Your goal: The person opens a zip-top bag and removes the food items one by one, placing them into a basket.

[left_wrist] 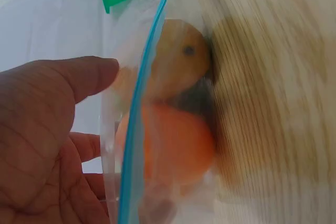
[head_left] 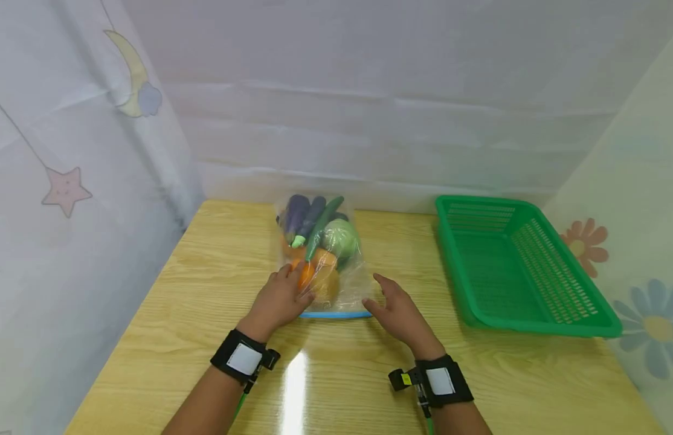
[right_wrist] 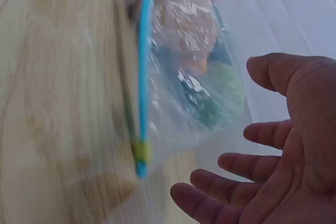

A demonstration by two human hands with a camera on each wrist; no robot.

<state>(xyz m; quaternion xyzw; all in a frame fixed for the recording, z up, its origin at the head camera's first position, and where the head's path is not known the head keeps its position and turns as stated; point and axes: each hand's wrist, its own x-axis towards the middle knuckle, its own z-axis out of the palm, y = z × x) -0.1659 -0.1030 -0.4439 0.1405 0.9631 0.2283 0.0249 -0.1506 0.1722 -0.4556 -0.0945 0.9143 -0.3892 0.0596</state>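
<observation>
A clear zip bag (head_left: 354, 291) lies on the wooden table, its blue zip strip (head_left: 336, 315) facing me. Inside are two eggplants (head_left: 297, 211), a long green cucumber-like vegetable (head_left: 320, 226), a pale green cabbage-like ball (head_left: 341, 237), an orange round fruit (head_left: 306, 275) and a brownish-yellow round one (head_left: 324, 285). My left hand (head_left: 278, 300) touches the bag's near left part, fingers spread over the orange fruit. Just off the near right corner, my right hand (head_left: 400, 312) hovers with loose fingers, holding nothing. A yellow slider (right_wrist: 142, 150) sits near one end of the zip in the right wrist view.
To the right stands a green plastic basket (head_left: 450, 260) with slotted sides and nothing visible in it. Pale printed cloth (head_left: 369, 139) hangs behind the table (head_left: 206, 284) and along both sides.
</observation>
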